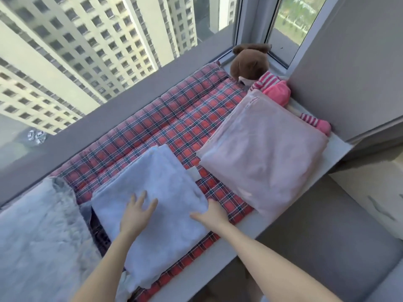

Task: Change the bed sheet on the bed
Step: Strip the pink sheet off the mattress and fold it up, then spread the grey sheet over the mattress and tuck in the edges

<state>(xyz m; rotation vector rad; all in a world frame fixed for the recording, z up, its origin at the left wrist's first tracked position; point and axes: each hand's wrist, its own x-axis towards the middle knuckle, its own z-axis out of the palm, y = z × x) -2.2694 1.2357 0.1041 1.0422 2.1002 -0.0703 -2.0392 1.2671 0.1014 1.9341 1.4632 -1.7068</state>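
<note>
Both forearms reach in from the near edge of the window ledge (340,149), which carries a red plaid mat (174,118). On it sit a folded pale blue sheet (157,188) and a folded pink sheet (268,153), with a plush toy (250,62) in the far corner. Left hand (136,211) lies flat on the blue sheet, fingers spread; right hand (212,215) touches its right edge, fingers loose. White tag (194,173), no readable text.
</note>
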